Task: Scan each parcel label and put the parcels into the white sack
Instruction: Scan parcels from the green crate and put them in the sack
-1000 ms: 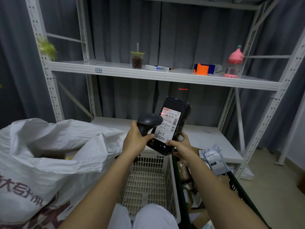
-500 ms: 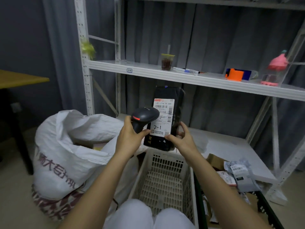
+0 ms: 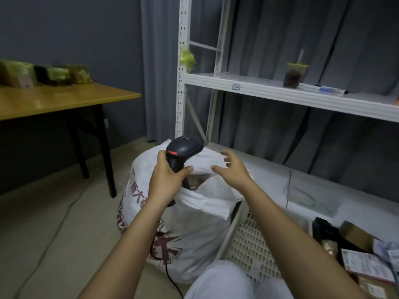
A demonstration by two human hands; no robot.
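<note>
My left hand grips the handle of a black barcode scanner, held above the mouth of the white sack. My right hand hovers over the sack's opening with fingers spread and holds nothing. The black parcel with the white label is out of sight. The sack stands on the floor, with red and dark print on its side. More parcels with labels lie in a dark crate at the lower right.
A cream plastic basket stands between the sack and the crate. Behind is a white metal shelf unit with a drink cup. A wooden table with wrapped packages stands at the left. The scanner's cable trails down.
The black parcel has left my right hand, which now hangs spread over the sack. My view has swung left toward the sack. The scanner has moved left with my left hand.
</note>
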